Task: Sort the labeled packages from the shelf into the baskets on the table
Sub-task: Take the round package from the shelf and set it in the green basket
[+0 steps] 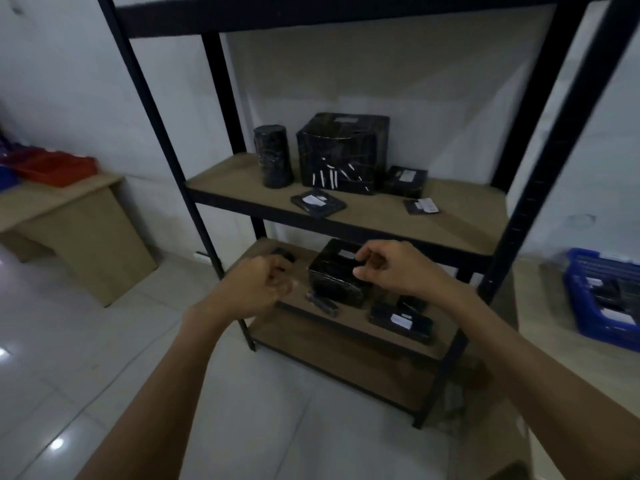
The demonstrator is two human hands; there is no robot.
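We record:
1. Wall [69,98]: white, plain, at the far left of the scene, and showing again at the far right.
2. Floor [104,341]: large pale glossy tiles with thin grout lines, covering the left and near ground.
3. Light reflections on those tiles: we count one bright spot [57,444] near left and a second glint [2,352] at the left edge.

The shelf frame [162,133] looks like matt black metal, its boards [242,181] matt wood-grain. The packages [343,154] wear glossy black plastic wrap with white paper labels [401,321]. The floor tiles [69,375] shine glossy. The right basket [575,299] is blue plastic.
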